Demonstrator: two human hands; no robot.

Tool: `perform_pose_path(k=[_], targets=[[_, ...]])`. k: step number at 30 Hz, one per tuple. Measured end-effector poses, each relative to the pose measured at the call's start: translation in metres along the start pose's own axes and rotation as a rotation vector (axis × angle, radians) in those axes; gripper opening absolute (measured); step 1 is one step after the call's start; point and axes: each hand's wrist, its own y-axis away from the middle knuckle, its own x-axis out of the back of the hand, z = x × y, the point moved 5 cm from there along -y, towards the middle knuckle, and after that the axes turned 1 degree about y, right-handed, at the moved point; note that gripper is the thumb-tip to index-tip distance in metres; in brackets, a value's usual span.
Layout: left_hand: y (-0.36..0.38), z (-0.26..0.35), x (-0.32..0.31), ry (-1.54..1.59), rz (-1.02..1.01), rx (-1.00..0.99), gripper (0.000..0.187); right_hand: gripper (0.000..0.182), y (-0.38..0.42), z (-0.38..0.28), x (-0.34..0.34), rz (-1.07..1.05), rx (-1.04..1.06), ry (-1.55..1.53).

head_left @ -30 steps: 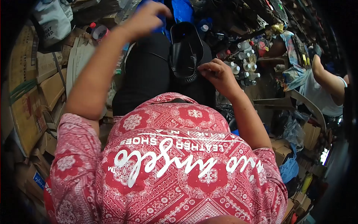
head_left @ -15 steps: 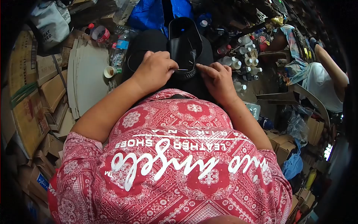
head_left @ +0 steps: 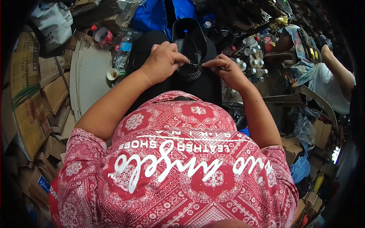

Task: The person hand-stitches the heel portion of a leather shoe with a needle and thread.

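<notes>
A black leather shoe (head_left: 187,38) rests on my lap, its toe towards me and its heel end pointing away. Thick stitching (head_left: 194,75) runs along the toe edge. My left hand (head_left: 162,60) is closed in a pinch on a thin needle (head_left: 194,64), which lies over the shoe's front part. Across from it, my right hand (head_left: 224,69) pinches thumb and index finger together at the shoe's right edge, by the needle's tip. What sits between those fingertips is too small to make out.
Plastic bottles (head_left: 125,45) and a paper cup (head_left: 111,74) stand left, beside stacked cardboard (head_left: 53,93). Several small white-capped bottles (head_left: 255,60) are on the right. A blue bag (head_left: 150,15) lies ahead. Another person (head_left: 329,85) sits at the far right.
My left hand has moved right and slightly up with the needle, closer to my right hand. The needle's tip now reaches the shoe's right edge. My right hand has shifted slightly.
</notes>
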Motion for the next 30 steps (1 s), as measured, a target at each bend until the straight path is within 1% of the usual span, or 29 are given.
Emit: perform_pose_path(k=[7, 9, 10, 12, 14, 17, 19, 21, 22, 24, 26, 28, 29, 30], targets=[[0.0, 0.002, 0.0, -0.015, -0.019, -0.005, 0.016, 0.031, -0.002, 0.002, 0.0, -0.026, 0.02, -0.01], [-0.001, 0.0, -0.003, -0.005, -0.088, 0.064, 0.016, 0.03, -0.003, 0.004, 0.0, -0.019, 0.036, -0.009], [-0.001, -0.001, -0.003, -0.006, -0.088, 0.064, 0.016, 0.03, -0.003, 0.004, 0.0, -0.014, 0.052, -0.006], [0.0, 0.0, -0.003, -0.007, -0.033, 0.0, 0.017, 0.029, -0.004, 0.004, 0.001, -0.019, 0.044, -0.014], [0.0, 0.0, -0.003, -0.005, -0.036, 0.002, 0.016, 0.029, -0.004, 0.003, 0.001, -0.023, 0.035, -0.023], [0.0, 0.003, -0.003, 0.006, -0.049, 0.01, 0.016, 0.032, -0.004, 0.004, 0.001, -0.034, 0.013, -0.02], [-0.002, 0.004, -0.004, 0.013, -0.058, 0.017, 0.016, 0.037, -0.004, 0.006, 0.0, -0.064, -0.006, -0.08], [-0.007, 0.001, -0.009, 0.04, -0.135, 0.06, 0.014, 0.039, -0.006, 0.011, -0.001, -0.078, -0.019, -0.129], [-0.01, -0.002, -0.011, 0.04, -0.134, 0.06, 0.014, 0.041, -0.006, 0.014, -0.002, -0.09, -0.032, -0.177], [-0.016, -0.003, -0.014, 0.148, -0.125, 0.005, 0.012, 0.041, -0.007, 0.014, -0.003, -0.096, -0.03, -0.167], [-0.017, -0.004, -0.016, 0.159, -0.123, -0.011, 0.013, 0.041, -0.008, 0.014, -0.004, -0.1, -0.025, -0.157], [-0.018, 0.004, -0.011, 0.171, -0.121, -0.03, 0.014, 0.037, -0.007, 0.01, -0.002, -0.081, 0.007, -0.099], [-0.015, 0.011, -0.004, 0.116, -0.053, -0.089, 0.016, 0.037, -0.005, 0.006, -0.002, -0.079, 0.009, -0.099], [-0.012, 0.02, 0.003, 0.064, 0.013, -0.148, 0.018, 0.035, -0.001, -0.004, -0.001, -0.029, 0.04, -0.004]])
